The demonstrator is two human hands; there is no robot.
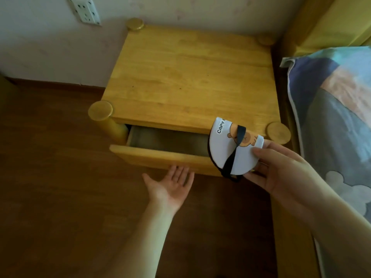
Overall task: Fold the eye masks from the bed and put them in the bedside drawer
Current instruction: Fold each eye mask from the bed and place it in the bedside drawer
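Observation:
My right hand point(279, 171) grips a folded white eye mask point(230, 151) with a cartoon print and a black strap across it. It hovers over the right end of the bedside drawer point(156, 155), which stands partly pulled out; its inside looks bare where visible. My left hand point(170, 187) is palm up with fingers spread, fingertips under the lower edge of the drawer front, holding nothing.
The wooden bedside table point(186, 81) has round post tops at its corners. The bed with a patterned cover point(337, 127) lies to the right, its yellow headboard point(325, 23) behind. Dark wood floor point(50, 177) spreads left; a wall socket point(86, 11) is above.

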